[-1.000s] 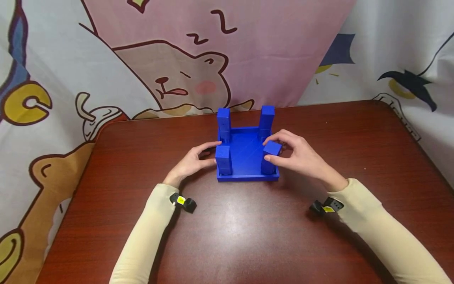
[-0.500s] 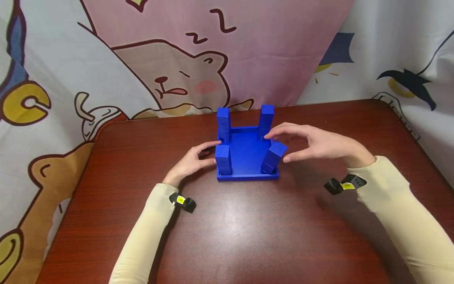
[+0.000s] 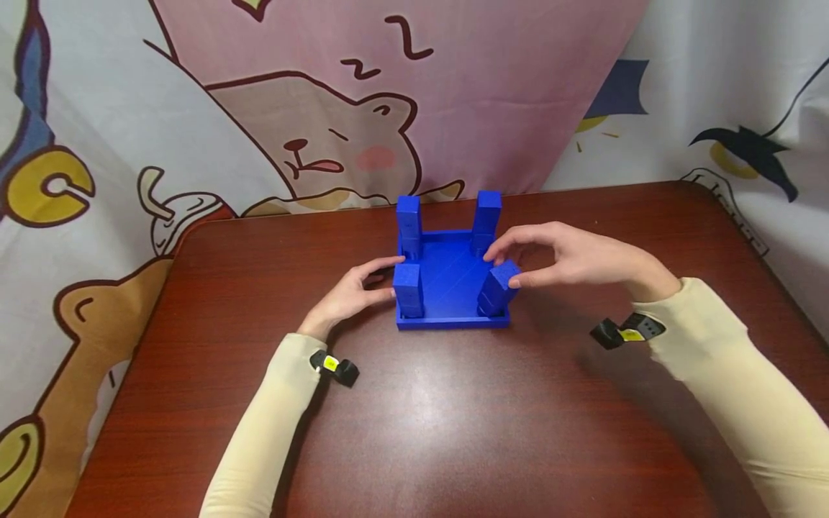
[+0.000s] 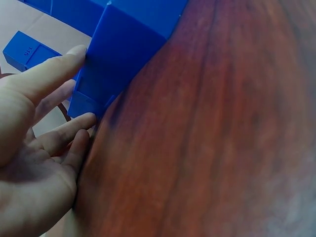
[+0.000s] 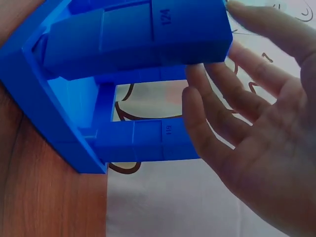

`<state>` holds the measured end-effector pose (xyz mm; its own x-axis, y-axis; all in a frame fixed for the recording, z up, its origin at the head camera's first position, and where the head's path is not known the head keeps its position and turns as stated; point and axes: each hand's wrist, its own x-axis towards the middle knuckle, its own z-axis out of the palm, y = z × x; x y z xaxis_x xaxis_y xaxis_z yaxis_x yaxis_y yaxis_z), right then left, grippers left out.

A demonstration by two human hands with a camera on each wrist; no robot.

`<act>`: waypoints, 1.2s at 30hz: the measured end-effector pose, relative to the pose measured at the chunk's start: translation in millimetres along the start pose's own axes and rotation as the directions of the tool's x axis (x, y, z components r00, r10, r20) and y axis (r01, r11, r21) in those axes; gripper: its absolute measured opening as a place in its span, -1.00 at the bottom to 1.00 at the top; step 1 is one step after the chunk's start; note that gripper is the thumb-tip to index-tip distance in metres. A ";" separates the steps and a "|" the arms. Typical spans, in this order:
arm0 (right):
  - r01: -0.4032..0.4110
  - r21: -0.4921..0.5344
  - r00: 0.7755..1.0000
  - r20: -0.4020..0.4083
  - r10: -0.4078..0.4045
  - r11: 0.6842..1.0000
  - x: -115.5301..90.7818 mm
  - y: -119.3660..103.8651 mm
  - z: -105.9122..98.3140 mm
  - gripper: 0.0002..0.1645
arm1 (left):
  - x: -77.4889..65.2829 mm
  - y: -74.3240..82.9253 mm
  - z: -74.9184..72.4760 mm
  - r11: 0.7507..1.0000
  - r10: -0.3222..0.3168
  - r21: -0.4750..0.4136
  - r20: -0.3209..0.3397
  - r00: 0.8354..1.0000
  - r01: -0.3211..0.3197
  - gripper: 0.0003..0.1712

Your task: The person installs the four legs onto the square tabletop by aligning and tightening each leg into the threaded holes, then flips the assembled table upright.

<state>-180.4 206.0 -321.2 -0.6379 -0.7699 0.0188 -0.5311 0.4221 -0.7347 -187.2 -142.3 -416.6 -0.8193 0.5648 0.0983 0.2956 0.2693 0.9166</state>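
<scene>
A square blue tray [image 3: 453, 323] with a raised rim stands on the table, a tall blue post at each corner. The front-right post [image 3: 495, 291], marked 124 in the right wrist view, leans outward to the right. My right hand [image 3: 576, 257] pinches its upper end, thumb on the near side and fingers curving behind. My left hand [image 3: 346, 293] lies along the tray's left side, fingers extended, thumb against the front-left post [image 4: 108, 59]. That post and the back-left post [image 3: 409, 226] look upright, as does the back-right post [image 3: 486, 223].
The dark reddish wooden table [image 3: 414, 424] spreads around the tray. Behind its far edge hangs a cartoon-printed cloth [image 3: 492, 93]. Small black cameras, such as the left wrist camera [image 3: 337, 368], are strapped over both sleeves.
My right thumb comes off the front-right post, which tips outward to the right, then touches it again. The right arm has shifted rightward. My left hand stays put.
</scene>
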 end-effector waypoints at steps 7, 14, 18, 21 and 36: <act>-0.026 -0.127 0.985 -0.172 0.004 0.992 -0.5 -5.7 15.0 -0.62 | 0.2 -0.3 -0.1 1.000 0.006 -0.001 0.003 1.000 -0.006 -0.41; -0.128 -0.289 0.894 -0.449 -0.016 0.949 1.0 -15.1 42.5 -0.79 | 0.7 -0.5 -0.2 1.000 0.008 -0.004 0.003 1.000 -0.008 -0.41; -0.239 -0.314 0.835 -0.550 0.030 0.919 2.0 -19.9 53.9 -0.73 | 0.8 -0.7 -0.4 1.000 -0.001 0.004 0.007 1.000 0.001 -0.41; -0.256 -0.307 0.822 -0.568 0.040 0.917 2.2 -21.1 56.6 -0.73 | 0.5 -0.9 -0.3 1.000 -0.010 0.006 0.006 1.000 0.010 -0.40; -0.114 -0.018 0.993 -0.033 0.114 0.993 -23.8 2.4 15.9 -0.26 | 0.3 -1.8 0.2 1.000 -0.001 -0.008 0.001 1.000 0.001 -0.40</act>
<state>-157.7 217.8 -334.2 -0.7122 -0.7006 -0.0427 -0.4645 0.5160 -0.7197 -187.8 -142.4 -418.3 -0.8192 0.5653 0.0969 0.2907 0.2636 0.9198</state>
